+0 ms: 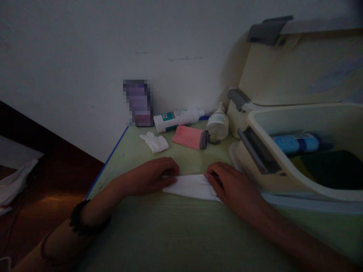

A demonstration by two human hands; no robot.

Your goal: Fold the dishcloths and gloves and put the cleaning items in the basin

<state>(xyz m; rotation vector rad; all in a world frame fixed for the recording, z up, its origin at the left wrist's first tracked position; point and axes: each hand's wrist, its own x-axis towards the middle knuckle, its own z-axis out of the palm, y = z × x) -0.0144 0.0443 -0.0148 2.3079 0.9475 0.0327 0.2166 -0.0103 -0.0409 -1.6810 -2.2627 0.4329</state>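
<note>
A folded white cloth [190, 186] lies lengthwise across the green table in front of me; I cannot tell if it is fabric or paper. My left hand [159, 174] pinches its left end between thumb and curled fingers. At the opposite end, my right hand [227, 181] grips the cloth the same way, its fingertips partly hidden. Just beyond my hands rests a red-and-white patterned pouch [188, 136] with a checked dark end. To its left is a crumpled white piece [155, 142] of similar look.
Behind the pouch a white bottle [178, 118] lies on its side beside a clear pump bottle [217, 122]. A blurred-out phone [138, 104] leans on the wall. At right stands a cream storage bin [306, 189], lid raised, holding a blue bottle [297, 142]. The table's blue edge [109, 158] is at left.
</note>
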